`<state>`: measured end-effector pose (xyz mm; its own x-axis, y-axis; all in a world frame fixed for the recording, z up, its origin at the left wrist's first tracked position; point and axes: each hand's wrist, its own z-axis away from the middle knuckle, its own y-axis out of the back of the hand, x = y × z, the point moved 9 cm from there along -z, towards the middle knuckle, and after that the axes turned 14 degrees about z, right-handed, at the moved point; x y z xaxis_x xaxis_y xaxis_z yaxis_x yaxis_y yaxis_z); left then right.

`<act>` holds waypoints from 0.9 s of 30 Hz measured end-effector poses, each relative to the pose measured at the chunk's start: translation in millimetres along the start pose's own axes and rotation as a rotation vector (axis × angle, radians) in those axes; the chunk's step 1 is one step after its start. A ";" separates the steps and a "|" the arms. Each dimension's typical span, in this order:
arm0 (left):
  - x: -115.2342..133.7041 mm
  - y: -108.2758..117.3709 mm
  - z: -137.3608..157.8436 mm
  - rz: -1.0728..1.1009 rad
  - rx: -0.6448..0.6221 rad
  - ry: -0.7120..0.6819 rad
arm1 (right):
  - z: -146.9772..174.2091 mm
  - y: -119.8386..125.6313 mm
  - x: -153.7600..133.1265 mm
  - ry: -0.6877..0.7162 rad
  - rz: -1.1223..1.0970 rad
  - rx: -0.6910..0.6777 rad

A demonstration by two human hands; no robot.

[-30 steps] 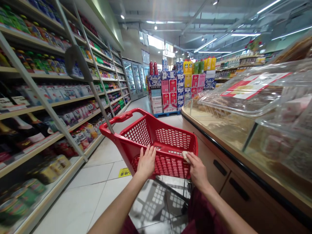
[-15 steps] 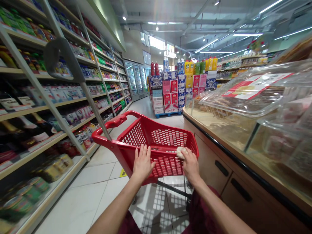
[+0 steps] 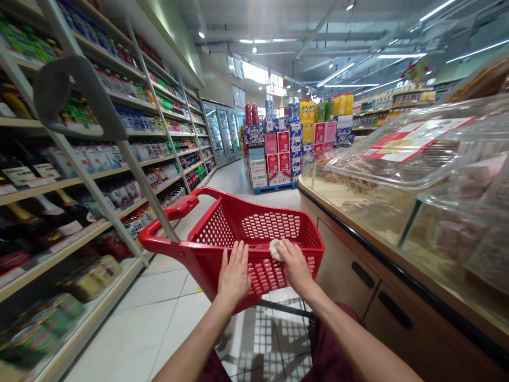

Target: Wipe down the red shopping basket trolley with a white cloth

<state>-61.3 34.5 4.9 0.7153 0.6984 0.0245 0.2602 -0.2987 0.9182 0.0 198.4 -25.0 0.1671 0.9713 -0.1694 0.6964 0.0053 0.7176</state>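
Note:
A red shopping cart point(image 3: 274, 212) stands sideways in front of me, its handle end to the left. My right hand point(image 3: 295, 264) is closed on a crumpled white cloth point(image 3: 275, 249), pressed to the cart's near top rim right of its middle. Flat against the near rim and side lies my left hand point(image 3: 234, 273), fingers stretched out and holding nothing. A grey pole with a dark grey grip point(image 3: 75, 98) rises up to the left from beside the cart's handle; its lower end is hidden behind the cart.
Shelves of bottles and cans point(image 3: 107, 175) line the left side. To the right is a wooden counter point(image 3: 345, 249) with clear plastic food boxes point(image 3: 397, 154). Stacked drink cartons point(image 3: 278, 151) stand on a blue pallet ahead, with glass-door fridges point(image 3: 225, 130) behind.
My right hand has slid left along the rim with the cloth, closer to my left hand. The cart's handle end and the pole have shifted left in view. The left hand stays on the cart.

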 end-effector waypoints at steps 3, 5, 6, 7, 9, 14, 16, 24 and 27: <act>-2.4 1.5 3.1 -0.001 0.015 -0.014 | 0.4 3.8 30.4 -0.074 0.058 -0.028; -2.1 0.9 3.7 0.002 0.014 0.001 | 6.1 9.5 60.7 -0.206 0.114 -0.010; -0.9 0.2 3.5 0.004 0.009 0.008 | 8.5 11.1 67.1 -0.251 0.124 0.005; 0.6 -0.3 3.3 0.006 0.003 0.014 | 9.3 11.1 64.5 -0.264 0.116 0.018; 3.1 0.2 3.2 0.007 -0.003 0.019 | 5.7 6.7 35.1 -0.197 0.059 0.027; 5.3 9.6 4.4 0.036 0.023 -0.010 | -9.1 -3.3 -48.4 0.006 -0.106 -0.081; 12.9 14.8 1.2 0.088 0.073 -0.028 | -11.3 -2.1 -50.8 0.008 -0.175 -0.148; 87.0 -17.7 -38.7 0.338 0.038 -0.084 | -3.7 13.0 4.3 -0.237 -0.377 -0.047; 80.4 -15.5 -41.9 0.349 0.051 -0.088 | 1.4 10.4 8.3 -0.218 -0.347 -0.051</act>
<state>-35.0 122.5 9.2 0.8192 0.4905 0.2972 0.0203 -0.5428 0.8396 9.6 206.2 -19.9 0.0760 0.8368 -0.5422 0.7025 0.3409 0.6247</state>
